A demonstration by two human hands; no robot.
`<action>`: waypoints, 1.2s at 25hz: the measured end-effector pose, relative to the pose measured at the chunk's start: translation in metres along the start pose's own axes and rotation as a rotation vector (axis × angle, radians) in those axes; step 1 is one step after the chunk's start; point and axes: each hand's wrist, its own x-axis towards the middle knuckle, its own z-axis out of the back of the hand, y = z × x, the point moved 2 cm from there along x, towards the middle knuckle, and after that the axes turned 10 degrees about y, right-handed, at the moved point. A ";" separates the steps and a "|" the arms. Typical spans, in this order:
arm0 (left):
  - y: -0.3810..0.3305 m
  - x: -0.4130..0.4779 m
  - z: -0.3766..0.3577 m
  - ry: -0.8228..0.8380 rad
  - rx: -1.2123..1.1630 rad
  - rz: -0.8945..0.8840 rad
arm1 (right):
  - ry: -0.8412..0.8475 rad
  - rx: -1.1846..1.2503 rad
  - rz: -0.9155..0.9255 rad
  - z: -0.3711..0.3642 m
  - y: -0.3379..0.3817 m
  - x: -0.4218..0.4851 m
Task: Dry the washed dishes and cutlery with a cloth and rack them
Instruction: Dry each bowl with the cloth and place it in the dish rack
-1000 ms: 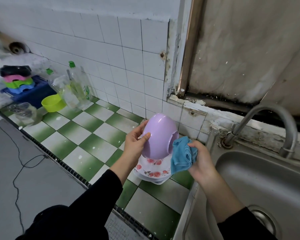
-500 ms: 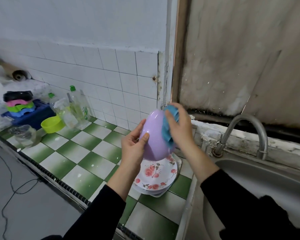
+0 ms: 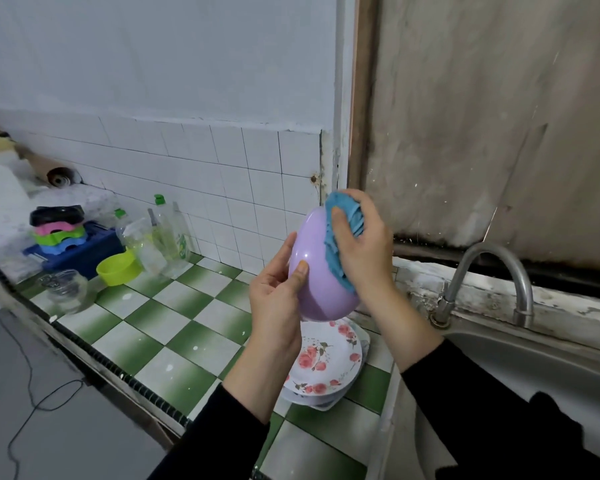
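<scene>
A lilac plastic bowl (image 3: pixel 314 268) is held up on its side above the counter, its rounded outside toward me. My left hand (image 3: pixel 274 299) grips its left rim, thumb on the outer wall. My right hand (image 3: pixel 361 244) holds a blue cloth (image 3: pixel 340 233) and presses it against the bowl's right side. Below the bowl lies a stack of white plates with red roses (image 3: pixel 326 362) on the green-and-white tiled counter (image 3: pixel 174 327). A blue rack (image 3: pixel 84 251) at the far left carries several coloured dishes.
A lime-green bowl (image 3: pixel 118 268), clear bottles (image 3: pixel 167 233) and a glass jar (image 3: pixel 66 289) stand near the rack. A steel sink (image 3: pixel 534 362) with a curved tap (image 3: pixel 492 271) lies to the right. A cable (image 3: pixel 25 393) runs on the grey floor.
The bowl has been lifted higher and turned on its side. My right hand with the cloth moved from below the bowl's mouth up onto its right side. The view tilted upward.
</scene>
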 end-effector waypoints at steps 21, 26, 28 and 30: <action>-0.025 -0.054 -0.040 -0.046 -0.262 0.021 | -0.306 0.293 0.081 0.017 0.023 -0.092; -0.028 -0.056 -0.039 0.004 -0.519 0.151 | -0.324 -0.070 0.399 0.011 0.016 -0.122; -0.027 -0.058 -0.038 0.001 -0.568 0.162 | -0.410 0.041 0.302 0.012 0.020 -0.124; -0.030 -0.058 -0.033 0.017 -0.552 0.136 | -0.480 0.346 0.089 0.017 0.028 -0.116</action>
